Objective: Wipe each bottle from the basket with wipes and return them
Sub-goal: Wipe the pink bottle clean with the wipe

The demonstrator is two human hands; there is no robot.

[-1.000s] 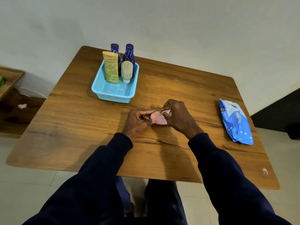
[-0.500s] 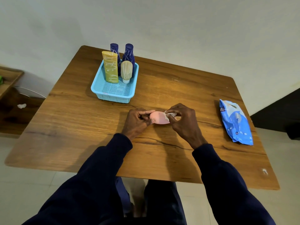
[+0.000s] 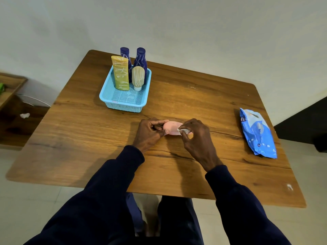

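Pink bottle is lying sideways just above the wooden table, held between both hands near the middle. Left hand has its fingers curled round the bottle's left end. Right hand is pinching a small white wipe against the bottle's right end, thumb and fingertips bunched on it. Further back sits the light blue basket, well apart from the hands, with a yellow tube, a beige bottle standing cap-down, and two dark blue bottles upright behind them. Blue wipes pack lies flat over by the table's right edge
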